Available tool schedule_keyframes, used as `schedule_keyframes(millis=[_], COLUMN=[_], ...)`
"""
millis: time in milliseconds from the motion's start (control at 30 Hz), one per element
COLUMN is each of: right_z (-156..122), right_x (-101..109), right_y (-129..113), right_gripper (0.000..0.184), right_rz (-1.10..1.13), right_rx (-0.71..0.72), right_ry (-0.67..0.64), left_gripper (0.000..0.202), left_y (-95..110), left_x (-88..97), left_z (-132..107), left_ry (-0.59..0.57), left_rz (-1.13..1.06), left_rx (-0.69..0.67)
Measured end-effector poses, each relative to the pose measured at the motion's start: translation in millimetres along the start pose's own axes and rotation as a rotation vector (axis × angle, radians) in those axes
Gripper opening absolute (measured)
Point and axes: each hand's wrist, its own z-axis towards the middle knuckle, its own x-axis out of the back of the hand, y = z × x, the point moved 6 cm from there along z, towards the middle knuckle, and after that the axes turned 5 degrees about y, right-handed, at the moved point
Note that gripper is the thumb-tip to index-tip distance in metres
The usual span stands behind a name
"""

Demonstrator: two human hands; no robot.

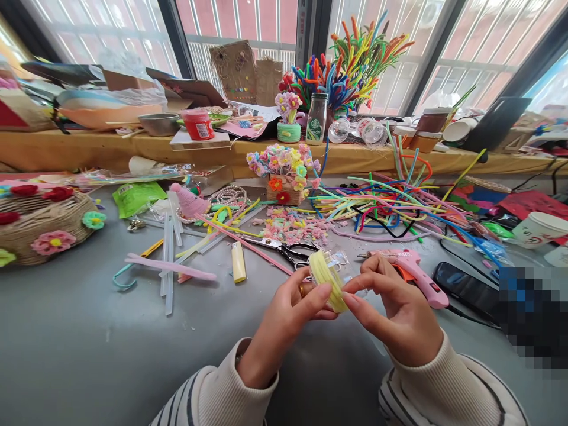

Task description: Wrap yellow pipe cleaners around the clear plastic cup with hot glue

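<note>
My left hand (290, 310) is closed round a small clear plastic cup (341, 260) that lies tilted on its side. Yellow pipe cleaner (327, 278) is wound in several rows about the cup. Thumb and forefinger of my right hand (394, 307) pinch at the edge of the yellow winding; the exact bit between them is hard to see. Just beyond the cup lie black-handled scissors (293, 251). A pink hot glue gun (412, 269) rests right of my right hand, and a pale yellow lighter (238, 262) lies to the left.
Clear glue sticks (167, 260) and a pink pipe cleaner (171, 266) lie at left, near a flower-trimmed twine basket (48, 228). Loose pipe cleaners (377, 204) spread behind. A flower-filled box (284, 189) stands centre back. A phone (464, 284) and paper cup (539, 229) are at right.
</note>
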Motion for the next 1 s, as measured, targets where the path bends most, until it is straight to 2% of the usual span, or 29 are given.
schedule_keyframes(millis=[600,1000], right_z=[0.6,0.2], right_x=[-2.2,-3.0], right_y=[-1.0,-0.5], right_gripper=[0.005,0.004], right_rz=[-0.011,0.032], right_rx=[0.004,-0.016], right_ry=[-0.021,-0.039], left_gripper=[0.044,0.043], left_y=[-3.3,-2.3], left_x=[3.8,0.2], left_z=[1.4,0.4], left_ry=[0.082,0.035], left_rz=[-0.023,-0.013], left_rx=[-0.040,-0.048])
